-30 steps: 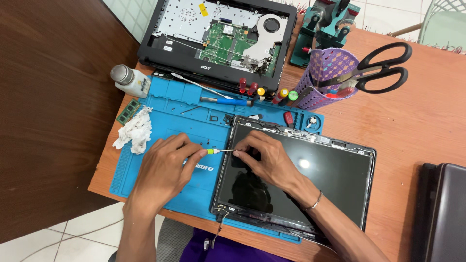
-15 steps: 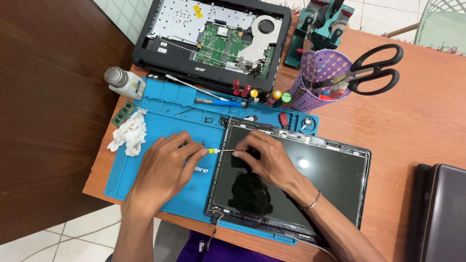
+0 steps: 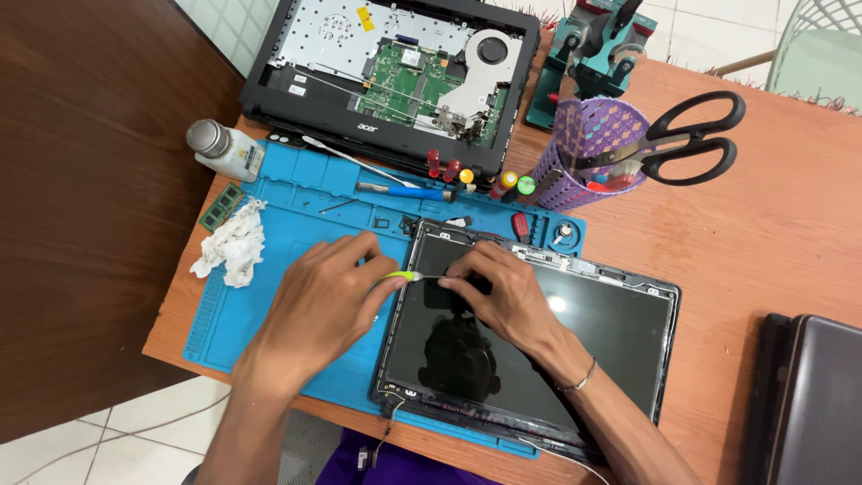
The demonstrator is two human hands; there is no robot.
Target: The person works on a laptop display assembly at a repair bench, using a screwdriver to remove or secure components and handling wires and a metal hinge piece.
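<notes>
A laptop screen panel [image 3: 593, 341] in its black lid lies on the blue work mat [image 3: 296, 198]. My left hand [image 3: 328, 301] grips a small screwdriver with a yellow-green handle [image 3: 401, 277]; its thin shaft points right toward the panel's upper left area. My right hand [image 3: 498, 292] rests on the dark glass, its fingertips pinched around the screwdriver's tip near the top edge of the panel. What lies under the fingertips is hidden.
An opened laptop base [image 3: 395, 76] with a bare circuit board sits at the back. A purple mesh cup [image 3: 588, 148] holds black scissors [image 3: 687, 148]. Several screwdrivers [image 3: 458, 175], a small bottle [image 3: 224, 148], a memory module [image 3: 221, 207], crumpled tissue [image 3: 229, 247], a teal stand [image 3: 593, 54] and another closed laptop [image 3: 813, 400] surround the mat.
Both hands stay in nearly the same spot on the panel with the screwdriver between them. The camera view has shifted slightly.
</notes>
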